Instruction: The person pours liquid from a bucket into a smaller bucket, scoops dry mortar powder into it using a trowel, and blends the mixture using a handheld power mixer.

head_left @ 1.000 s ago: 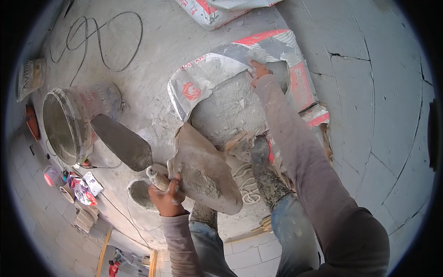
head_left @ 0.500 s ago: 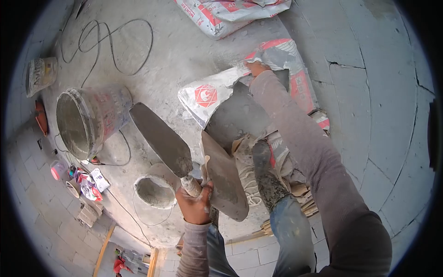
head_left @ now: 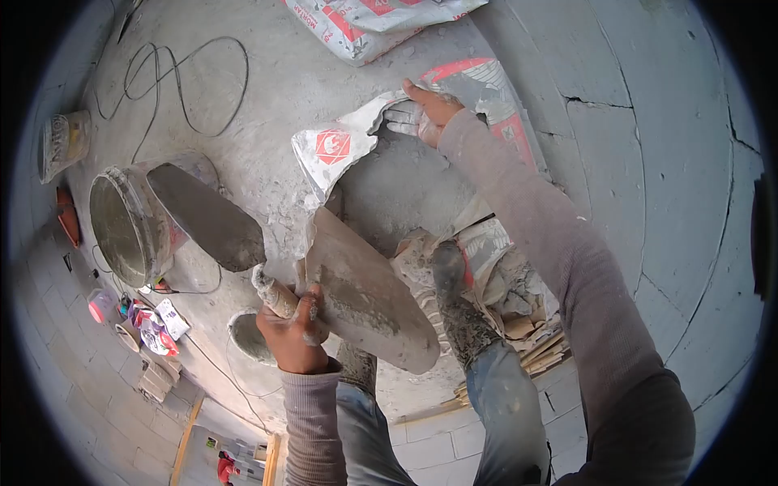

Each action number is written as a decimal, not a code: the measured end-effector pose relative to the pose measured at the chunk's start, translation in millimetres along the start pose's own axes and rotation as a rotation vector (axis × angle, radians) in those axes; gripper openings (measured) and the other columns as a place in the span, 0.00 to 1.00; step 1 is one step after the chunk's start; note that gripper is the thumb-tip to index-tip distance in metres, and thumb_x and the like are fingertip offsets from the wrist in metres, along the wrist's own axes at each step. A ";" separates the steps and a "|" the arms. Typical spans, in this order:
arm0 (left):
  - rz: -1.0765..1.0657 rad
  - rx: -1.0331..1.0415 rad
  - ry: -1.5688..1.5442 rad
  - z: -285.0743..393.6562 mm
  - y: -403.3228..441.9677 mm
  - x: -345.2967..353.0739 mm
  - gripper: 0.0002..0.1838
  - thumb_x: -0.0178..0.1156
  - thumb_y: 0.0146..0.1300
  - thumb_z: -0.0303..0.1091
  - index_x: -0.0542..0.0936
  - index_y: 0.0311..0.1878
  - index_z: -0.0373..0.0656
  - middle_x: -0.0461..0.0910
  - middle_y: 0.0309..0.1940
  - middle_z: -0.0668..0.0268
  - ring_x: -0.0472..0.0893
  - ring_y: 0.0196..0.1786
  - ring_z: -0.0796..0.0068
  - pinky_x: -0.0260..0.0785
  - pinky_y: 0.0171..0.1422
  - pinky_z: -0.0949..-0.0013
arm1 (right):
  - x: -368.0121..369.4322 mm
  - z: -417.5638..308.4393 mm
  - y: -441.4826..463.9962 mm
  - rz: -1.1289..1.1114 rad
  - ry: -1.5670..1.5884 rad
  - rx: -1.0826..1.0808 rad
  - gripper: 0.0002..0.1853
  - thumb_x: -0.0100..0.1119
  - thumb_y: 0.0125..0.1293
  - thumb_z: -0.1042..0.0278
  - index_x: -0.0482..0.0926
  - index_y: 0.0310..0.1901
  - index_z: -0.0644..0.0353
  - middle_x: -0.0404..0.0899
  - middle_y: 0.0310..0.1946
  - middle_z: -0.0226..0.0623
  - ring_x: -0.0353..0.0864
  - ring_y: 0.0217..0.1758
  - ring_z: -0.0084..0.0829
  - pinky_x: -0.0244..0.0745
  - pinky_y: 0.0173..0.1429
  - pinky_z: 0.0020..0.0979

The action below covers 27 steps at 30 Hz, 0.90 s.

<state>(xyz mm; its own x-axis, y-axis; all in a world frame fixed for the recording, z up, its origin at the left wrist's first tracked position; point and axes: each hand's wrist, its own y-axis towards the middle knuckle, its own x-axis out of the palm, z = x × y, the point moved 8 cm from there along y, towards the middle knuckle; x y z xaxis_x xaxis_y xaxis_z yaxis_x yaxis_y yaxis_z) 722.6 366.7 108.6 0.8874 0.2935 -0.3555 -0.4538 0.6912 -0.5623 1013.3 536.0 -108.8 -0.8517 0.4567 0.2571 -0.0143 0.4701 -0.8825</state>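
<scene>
My left hand (head_left: 296, 328) is closed around the handle of a trowel (head_left: 207, 219), its broad blade pointing up and left. The same hand pinches the edge of a dusty brown paper flap (head_left: 373, 304) of the torn mortar bag (head_left: 314, 155). Grey powder (head_left: 397, 186) shows in the bag's wide opening. At the bag's far edge, my right hand (head_left: 436, 113) grips the torn paper, its dusty fingers inside the opening and its thumb outside. One of my boots (head_left: 462, 316) stands against the near side of the bag.
More mortar bags (head_left: 356, 32) lie at the top. A large bucket (head_left: 121, 227) and a smaller bucket (head_left: 251, 336) stand left. A black cable (head_left: 182, 97) loops across the floor. Block wall (head_left: 648, 162) rises right. A person in red (head_left: 227, 467) is far off at lower left.
My left hand has moved left with the trowel and the paper flap, spreading the bag wider. My right hand has shifted left along the torn edge, and more powder shows.
</scene>
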 end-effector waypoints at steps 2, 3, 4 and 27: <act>-0.044 0.024 0.123 -21.7 42.0 -44.8 0.09 0.67 0.50 0.25 0.75 0.29 0.35 0.77 0.24 0.68 0.72 0.26 0.79 0.65 0.33 0.74 | -12.5 27.0 -44.4 -0.261 -0.052 0.040 0.30 0.62 0.65 0.62 0.62 0.64 0.63 0.73 0.58 0.47 0.74 0.62 0.39 0.73 0.62 0.41; -0.094 0.036 0.199 -41.7 70.5 -69.0 0.09 0.66 0.50 0.25 0.77 0.31 0.34 0.78 0.25 0.67 0.74 0.27 0.78 0.67 0.34 0.74 | -33.5 41.2 -61.6 -0.262 -0.183 0.052 0.28 0.61 0.65 0.65 0.64 0.63 0.62 0.75 0.56 0.46 0.74 0.61 0.38 0.72 0.62 0.40; -0.139 0.070 0.338 -59.0 100.8 -89.4 0.09 0.67 0.49 0.25 0.77 0.31 0.33 0.79 0.25 0.66 0.75 0.27 0.78 0.68 0.34 0.73 | -61.3 55.4 -74.0 -0.208 -0.234 0.019 0.26 0.62 0.64 0.65 0.67 0.61 0.64 0.76 0.54 0.45 0.76 0.57 0.36 0.73 0.58 0.35; -0.558 0.476 0.365 -102.5 -188.4 -28.0 0.43 0.67 0.55 0.34 0.56 0.70 0.34 0.69 0.59 0.44 0.68 0.62 0.47 0.59 0.68 0.56 | -126.8 220.8 -289.7 0.448 -0.690 -0.401 0.22 0.59 0.63 0.60 0.73 0.53 0.67 0.78 0.47 0.50 0.77 0.51 0.48 0.69 0.56 0.38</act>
<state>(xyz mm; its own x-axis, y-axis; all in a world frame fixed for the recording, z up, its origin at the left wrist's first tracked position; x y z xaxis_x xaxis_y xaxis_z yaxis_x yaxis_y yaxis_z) 774.9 160.6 148.0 0.8532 -0.3531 -0.3838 0.2023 0.9024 -0.3805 1009.7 175.2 27.3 -0.8597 0.1676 -0.4825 0.4660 0.6439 -0.6068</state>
